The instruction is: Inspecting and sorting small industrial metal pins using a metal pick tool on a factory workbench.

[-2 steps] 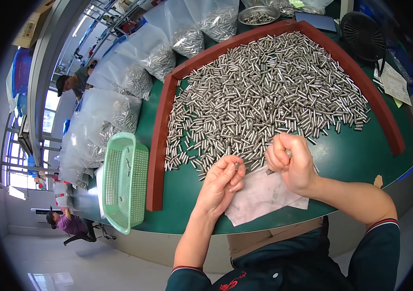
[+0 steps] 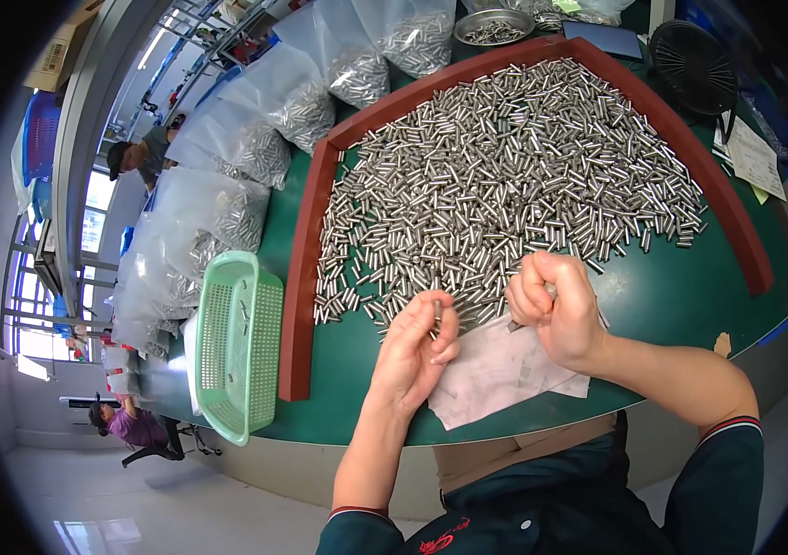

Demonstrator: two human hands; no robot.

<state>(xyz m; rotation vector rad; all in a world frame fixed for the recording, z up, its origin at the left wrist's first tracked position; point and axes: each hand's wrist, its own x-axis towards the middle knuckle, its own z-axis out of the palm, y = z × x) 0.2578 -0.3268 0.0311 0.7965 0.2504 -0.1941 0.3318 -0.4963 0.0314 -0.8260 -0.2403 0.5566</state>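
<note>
Many short, shiny metal pins (image 2: 496,176) lie in a broad heap on the green table, inside a dark red frame. At the heap's near edge, my left hand (image 2: 409,356) pinches a metal pin (image 2: 437,320) between thumb and fingers. My right hand (image 2: 558,305) is curled into a fist to the right of it. A small greyish bit shows in that fist, but its kind is hidden by the fingers. Beneath and between the hands lies a stained pale pink cloth (image 2: 491,375), flat on the table.
The red frame (image 2: 297,305) borders the pins left, back and right. Left of it stands a green plastic basket (image 2: 267,347) with a few pins inside. Clear bags (image 2: 227,217) of pins line the far left. A metal bowl (image 2: 494,34) and black fan (image 2: 693,69) stand behind.
My left hand has shifted slightly up and left, its fingers loosening a little so the pin shows more. My right hand has hardly moved.
</note>
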